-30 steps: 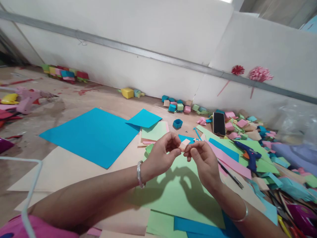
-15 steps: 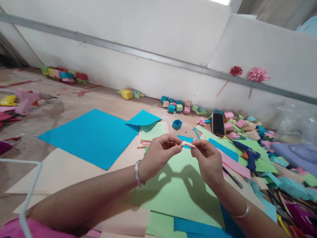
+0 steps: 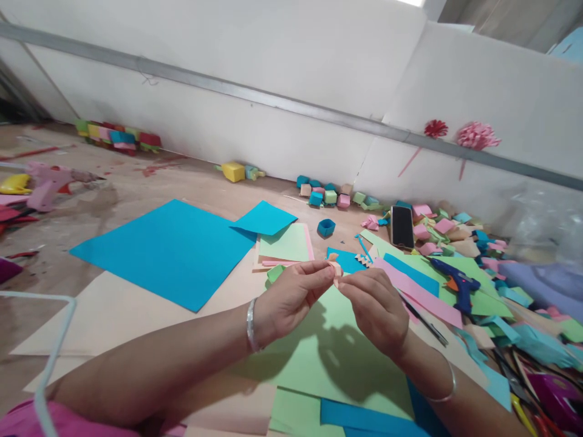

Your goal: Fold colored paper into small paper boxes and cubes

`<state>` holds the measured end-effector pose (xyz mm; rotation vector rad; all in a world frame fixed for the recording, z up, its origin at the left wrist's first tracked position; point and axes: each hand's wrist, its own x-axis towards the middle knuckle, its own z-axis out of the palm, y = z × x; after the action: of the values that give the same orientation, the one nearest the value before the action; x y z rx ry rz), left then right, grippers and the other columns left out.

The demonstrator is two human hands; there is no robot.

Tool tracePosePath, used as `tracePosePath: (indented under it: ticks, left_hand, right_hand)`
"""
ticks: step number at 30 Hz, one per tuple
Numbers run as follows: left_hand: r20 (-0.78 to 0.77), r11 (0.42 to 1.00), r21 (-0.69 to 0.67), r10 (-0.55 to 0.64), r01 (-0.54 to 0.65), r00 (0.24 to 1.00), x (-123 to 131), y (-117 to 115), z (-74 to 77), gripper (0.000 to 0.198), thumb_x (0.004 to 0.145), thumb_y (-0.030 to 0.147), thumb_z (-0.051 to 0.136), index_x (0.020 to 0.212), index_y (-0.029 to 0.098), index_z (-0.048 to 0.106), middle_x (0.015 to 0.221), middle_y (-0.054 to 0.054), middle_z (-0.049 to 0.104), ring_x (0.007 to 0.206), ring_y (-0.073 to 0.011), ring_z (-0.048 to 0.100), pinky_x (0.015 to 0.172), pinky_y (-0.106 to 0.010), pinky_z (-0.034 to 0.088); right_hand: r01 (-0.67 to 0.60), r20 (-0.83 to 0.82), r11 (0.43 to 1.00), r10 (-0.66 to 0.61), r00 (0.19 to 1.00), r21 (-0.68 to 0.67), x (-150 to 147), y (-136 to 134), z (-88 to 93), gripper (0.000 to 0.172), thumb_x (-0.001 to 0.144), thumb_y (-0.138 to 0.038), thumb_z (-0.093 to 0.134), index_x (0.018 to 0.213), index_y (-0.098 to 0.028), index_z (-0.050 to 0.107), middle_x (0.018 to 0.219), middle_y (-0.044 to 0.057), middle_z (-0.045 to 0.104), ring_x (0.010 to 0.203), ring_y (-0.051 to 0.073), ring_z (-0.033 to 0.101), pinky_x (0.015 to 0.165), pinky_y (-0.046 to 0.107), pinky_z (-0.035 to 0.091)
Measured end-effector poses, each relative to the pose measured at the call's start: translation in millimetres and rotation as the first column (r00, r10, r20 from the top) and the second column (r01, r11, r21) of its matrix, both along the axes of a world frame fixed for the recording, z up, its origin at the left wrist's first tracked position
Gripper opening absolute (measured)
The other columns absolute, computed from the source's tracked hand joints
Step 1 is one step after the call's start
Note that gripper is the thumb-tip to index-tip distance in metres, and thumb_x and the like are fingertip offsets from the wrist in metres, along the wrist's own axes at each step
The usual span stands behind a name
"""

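A small folded strip of peach paper [image 3: 336, 272] is held between both hands above the green sheet [image 3: 291, 358]. My left hand [image 3: 296, 294] pinches it from the left between thumb and fingers. From the right, my right hand [image 3: 378, 306] has its fingertips closed at the strip's lower end; part of the paper is hidden by the fingers. Just beyond the hands lie a blue paper piece [image 3: 348, 260] and a zigzag-cut peach strip [image 3: 363, 261]. A small open blue paper box [image 3: 326, 227] stands farther back.
A large blue sheet [image 3: 168, 255] lies at left. At right are a blue glue gun [image 3: 458, 282], a black pen [image 3: 428, 325], a phone [image 3: 401, 227] and heaped paper pieces [image 3: 449, 227]. A pink glue gun [image 3: 48, 185] rests far left; a white wall [image 3: 228, 103] stands behind.
The paper strip has gone from a shallow bent shape to a more upright, tighter fold. My right hand has turned inward and moved closer to the left. The zigzag-cut strip is now uncovered.
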<state>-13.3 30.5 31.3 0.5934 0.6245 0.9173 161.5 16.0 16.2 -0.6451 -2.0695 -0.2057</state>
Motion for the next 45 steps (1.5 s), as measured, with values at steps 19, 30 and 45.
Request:
tracePosePath:
  ticks: [19,30,45]
  left_hand:
    - [-0.211,0.979,0.199,0.073,-0.031,0.975,0.2,-6.1,2.8,0.015,0.073,0.021,0.077,0.08,0.01,0.069,0.075,-0.003,0.066,0.073,-0.0104,0.06,0.067,-0.02,0.049]
    - [-0.153,0.988,0.123,0.117,-0.099,0.981,-0.1,-5.9,7.0,0.019,0.067,0.02,0.079,0.078,0.012,0.065,0.073,-0.001,0.064,0.069,-0.01,0.059,0.07,-0.024,0.049]
    - [-0.183,0.985,0.138,0.129,-0.104,0.975,0.2,-6.7,1.0,0.032,0.062,0.017,0.081,0.078,0.014,0.054,0.069,0.001,0.063,0.066,-0.0096,0.06,0.068,-0.024,0.048]
  right_hand:
    - [-0.163,-0.416,0.737,-0.173,0.893,-0.656,-9.4,-4.7,3.6,0.01,0.087,-0.021,0.061,0.077,-0.021,0.065,0.079,0.002,0.06,0.078,0.015,0.057,0.071,0.03,0.046]
    - [-0.183,-0.387,0.835,-0.039,0.921,-0.519,-5.7,-2.4,-2.1,0.019,0.081,-0.011,0.066,0.093,-0.025,0.068,0.087,0.003,0.064,0.083,0.017,0.06,0.073,0.033,0.049]
    - [-0.076,-0.383,0.837,-0.165,0.909,-0.542,-14.0,-11.2,-6.9,0.012,0.081,-0.01,0.061,0.078,-0.022,0.061,0.078,0.002,0.061,0.078,0.017,0.059,0.071,0.033,0.048]
